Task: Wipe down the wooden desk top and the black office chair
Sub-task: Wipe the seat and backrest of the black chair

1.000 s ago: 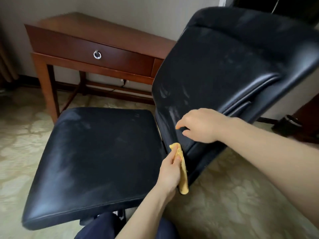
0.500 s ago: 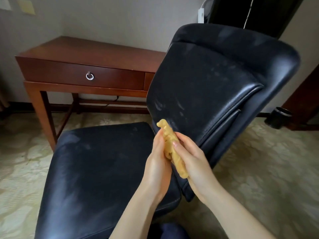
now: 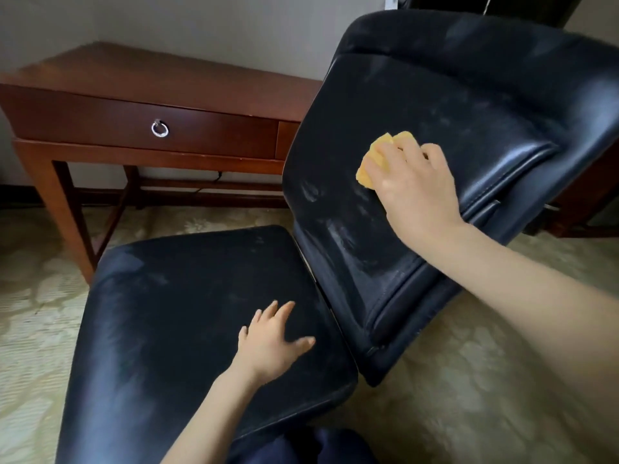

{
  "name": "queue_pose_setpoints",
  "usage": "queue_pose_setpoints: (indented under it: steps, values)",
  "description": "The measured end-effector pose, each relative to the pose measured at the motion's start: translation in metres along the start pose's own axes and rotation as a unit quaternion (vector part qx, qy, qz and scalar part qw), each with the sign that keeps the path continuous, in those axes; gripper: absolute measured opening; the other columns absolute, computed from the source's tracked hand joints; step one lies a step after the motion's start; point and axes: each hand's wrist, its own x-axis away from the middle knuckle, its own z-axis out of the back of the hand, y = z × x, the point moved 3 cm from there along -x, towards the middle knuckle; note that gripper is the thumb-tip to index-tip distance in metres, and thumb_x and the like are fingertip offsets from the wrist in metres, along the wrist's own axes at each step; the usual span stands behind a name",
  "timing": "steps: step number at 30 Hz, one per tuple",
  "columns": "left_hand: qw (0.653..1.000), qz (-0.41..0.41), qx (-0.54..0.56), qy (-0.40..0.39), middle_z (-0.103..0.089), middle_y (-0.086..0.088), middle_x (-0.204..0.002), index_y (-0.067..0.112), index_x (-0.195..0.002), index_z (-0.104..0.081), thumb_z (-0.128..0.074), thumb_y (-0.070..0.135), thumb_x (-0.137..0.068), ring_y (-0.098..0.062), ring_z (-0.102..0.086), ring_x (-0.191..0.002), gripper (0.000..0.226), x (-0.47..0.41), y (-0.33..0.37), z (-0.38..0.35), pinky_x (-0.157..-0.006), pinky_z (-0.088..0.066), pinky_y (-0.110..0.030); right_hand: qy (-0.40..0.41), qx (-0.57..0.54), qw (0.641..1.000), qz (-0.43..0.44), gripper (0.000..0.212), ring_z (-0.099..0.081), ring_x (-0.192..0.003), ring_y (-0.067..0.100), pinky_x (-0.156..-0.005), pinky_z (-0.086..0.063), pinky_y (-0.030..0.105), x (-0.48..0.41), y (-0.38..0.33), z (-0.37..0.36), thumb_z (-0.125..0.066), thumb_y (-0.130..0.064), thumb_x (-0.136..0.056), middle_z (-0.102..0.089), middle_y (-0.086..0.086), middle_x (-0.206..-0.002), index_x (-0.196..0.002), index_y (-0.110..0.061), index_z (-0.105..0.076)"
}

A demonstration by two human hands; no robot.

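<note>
**On the black office chair (image 3: 469,38), a yellow cloth (image 3: 370,164) pressed to the leather**

My right hand (image 3: 415,192) presses the yellow cloth against the backrest (image 3: 452,105). The fingers are bent and close together over the wad, and its edges show past my fingertips on the desk side. Pale smears and dust streaks mark the leather below and to the left of those fingers, down toward the backrest's lower seam.

My left hand (image 3: 271,346) lies palm down on the seat (image 3: 167,313), fingers straight and spread, thumb pointing toward the backrest. It holds nothing. The seat's dull, dusty surface stretches away from my left fingertips toward the wooden desk top (image 3: 167,75). The desk stands against the wall well beyond both hands, apart from the seat, with its right end hidden behind the backrest.

Under the top, a drawer (image 3: 100,122) bears a silver ring pull (image 3: 159,128), far past my left fingertips. A white wall plate (image 3: 391,1) peeks over the backrest at the upper edge of view, above my right fingers. Any writing on it is too small to read.

Pale patterned carpet (image 3: 452,396) lies under the chair and beneath my right forearm. A dark blue trouser leg (image 3: 301,447) shows at the bottom edge, below my left wrist.
</note>
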Motion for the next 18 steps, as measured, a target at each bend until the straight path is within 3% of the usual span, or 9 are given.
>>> queue_pose_setpoints:
  steps: [2, 5, 11, 16, 18]
  values:
    - [0.993, 0.032, -0.095, -0.059, 0.004, -0.003, -0.16, 0.029, -0.151, -0.006, -0.055, 0.06, -0.084, -0.03, 0.005, -0.146, 0.089, -0.011, -0.016, -0.024, -0.116, -0.003, -0.051, -0.066, 0.038, 0.997, 0.012, 0.041, -0.039, -0.118, 0.03, -0.092, -0.033, 0.037, -0.015, -0.005, -0.019, -0.056, -0.005, -0.082, -0.046, 0.011, -0.125, -0.122, -0.007, -0.048]
    - [0.979, 0.056, -0.169, -0.1, 0.018, -0.006, -0.158, 0.03, -0.15, 0.009, -0.057, 0.068, -0.077, -0.035, 0.017, -0.143, 0.106, -0.024, -0.029, -0.051, -0.113, 0.005, -0.055, -0.108, 0.063, 0.991, 0.049, 0.032, -0.044, -0.11, 0.026, -0.086, -0.037, 0.032, -0.02, -0.024, -0.044, -0.055, -0.007, -0.085, -0.052, 0.008, -0.114, -0.116, -0.008, -0.053]
    - [0.959, 0.081, -0.225, -0.152, 0.025, -0.01, -0.155, 0.027, -0.147, 0.021, -0.063, 0.075, -0.064, -0.041, 0.008, -0.144, 0.127, -0.039, -0.045, -0.086, -0.112, 0.004, -0.059, -0.177, 0.058, 0.968, 0.168, 0.021, -0.045, -0.109, 0.026, -0.083, -0.036, 0.031, -0.013, -0.077, -0.091, -0.053, -0.004, -0.086, -0.055, 0.007, -0.11, -0.105, -0.01, -0.058]
    - [0.929, 0.092, -0.304, -0.19, 0.025, -0.02, -0.153, 0.021, -0.147, 0.02, -0.066, 0.075, -0.061, -0.052, 0.014, -0.138, 0.133, -0.038, -0.053, -0.116, -0.109, 0.004, -0.064, -0.261, 0.066, 0.923, 0.275, 0.026, -0.041, -0.116, 0.036, -0.105, -0.032, 0.042, 0.047, -0.127, -0.115, -0.046, 0.002, -0.088, -0.056, 0.015, -0.111, -0.107, -0.005, -0.063]
    - [0.92, 0.089, -0.336, -0.182, 0.025, -0.025, -0.151, 0.016, -0.146, 0.023, -0.066, 0.073, -0.064, -0.057, 0.013, -0.135, 0.134, -0.039, -0.053, -0.125, -0.109, 0.0, -0.064, -0.282, 0.042, 0.913, 0.293, 0.022, -0.048, -0.111, 0.034, -0.104, -0.036, 0.041, 0.076, -0.134, -0.113, -0.055, 0.0, -0.086, -0.061, 0.016, -0.103, -0.103, -0.004, -0.068]
